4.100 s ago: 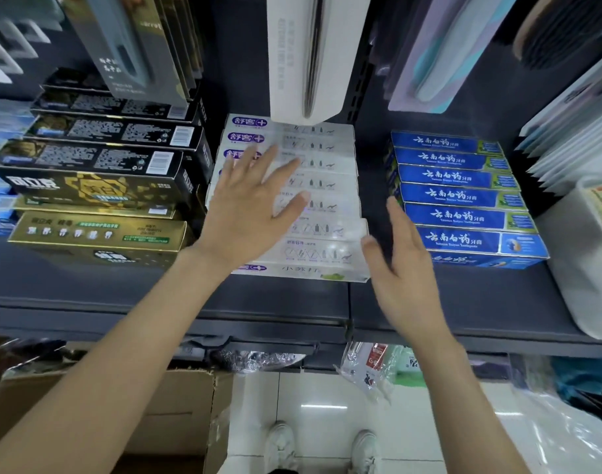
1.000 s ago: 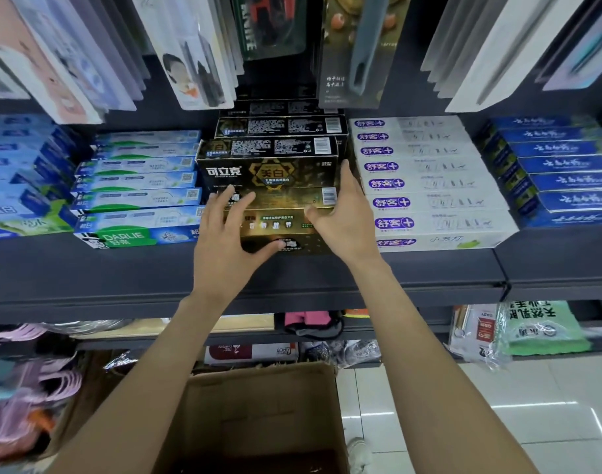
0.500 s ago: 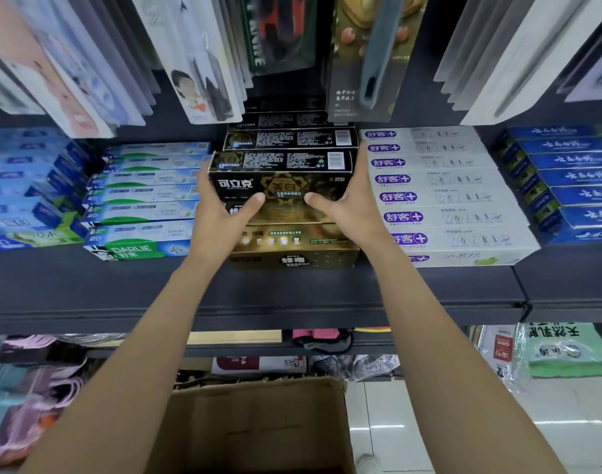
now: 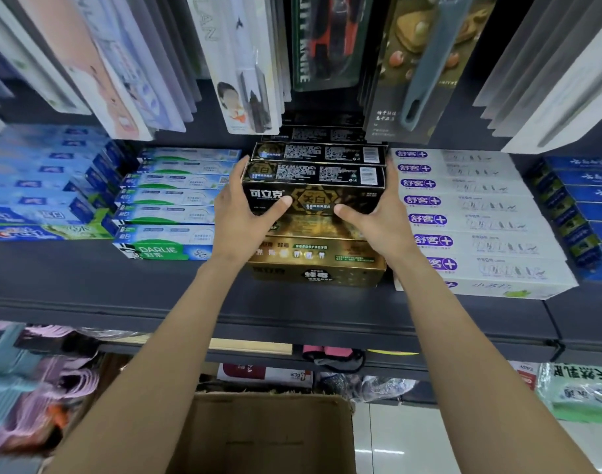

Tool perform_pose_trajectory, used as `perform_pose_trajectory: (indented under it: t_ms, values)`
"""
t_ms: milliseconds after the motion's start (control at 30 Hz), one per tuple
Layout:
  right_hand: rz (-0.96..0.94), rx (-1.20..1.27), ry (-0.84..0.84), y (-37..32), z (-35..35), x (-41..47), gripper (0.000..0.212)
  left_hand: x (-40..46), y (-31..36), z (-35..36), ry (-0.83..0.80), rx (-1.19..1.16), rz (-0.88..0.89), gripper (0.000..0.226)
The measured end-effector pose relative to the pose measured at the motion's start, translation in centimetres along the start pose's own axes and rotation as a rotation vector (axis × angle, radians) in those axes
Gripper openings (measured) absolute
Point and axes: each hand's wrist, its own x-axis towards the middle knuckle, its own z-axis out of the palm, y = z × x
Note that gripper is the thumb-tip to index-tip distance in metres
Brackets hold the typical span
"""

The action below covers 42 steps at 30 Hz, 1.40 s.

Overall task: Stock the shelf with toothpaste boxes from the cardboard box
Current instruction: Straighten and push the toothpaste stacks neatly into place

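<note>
We see a dark grey shelf (image 4: pixel 87 285) with its front strip bare along the near edge. On it, rows of toothpaste boxes run back from that edge: pale blue boxes (image 4: pixel 29 200) at the left end, green-and-white Darlie boxes (image 4: pixel 166 249) beside them, gold and black boxes (image 4: pixel 327 268) in the middle, white boxes with purple logos (image 4: pixel 480 241) next, and dark blue boxes (image 4: pixel 586 213) at the right end.

Two hands, the left hand (image 4: pixel 239 218) and the right hand (image 4: pixel 378 217), are in view. One cardboard box (image 4: pixel 269 436) sits below. The white toothpaste boxes (image 4: pixel 463 220) show seven purple logos. The green Darlie boxes (image 4: pixel 176 200) number six visible. Three black-and-gold boxes (image 4: pixel 313 179) show printed tops; how many lie behind cannot be told.
</note>
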Motion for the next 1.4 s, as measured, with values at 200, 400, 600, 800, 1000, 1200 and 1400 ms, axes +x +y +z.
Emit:
perform_pose_trajectory:
  t_ms: [200,400,600,800,1000,1200,1400]
  values:
    - [0.036,0.037,0.013,0.1,0.3,0.1,0.103,0.3,0.6,0.0,-0.071,-0.079,-0.034,0.085]
    - [0.052,0.081,0.004,0.3,0.3,0.2,0.101,0.7,0.4,-0.3,-0.124,-0.108,-0.024,0.088]
    - [0.002,0.084,-0.048,-0.2,-0.9,0.1,0.103,0.8,0.7,-1.3,-0.206,-0.074,0.001,0.097]
    - [-0.018,-0.079,-0.210,-1.3,-3.5,2.3,0.091,3.2,2.4,-2.7,-0.280,0.296,0.133,0.117]
    - [0.008,-0.067,-0.352,-1.4,-4.0,3.6,0.092,4.8,3.3,-3.5,-0.463,0.240,0.126,0.111]
    - [0.003,-0.039,-0.347,-1.3,-3.4,3.5,0.082,5.5,2.7,-2.9,-0.464,0.189,0.069,0.115]
    - [0.016,-0.040,-0.334,-1.2,-3.4,3.3,0.096,5.6,2.0,-2.4,-0.446,0.151,0.020,0.119]
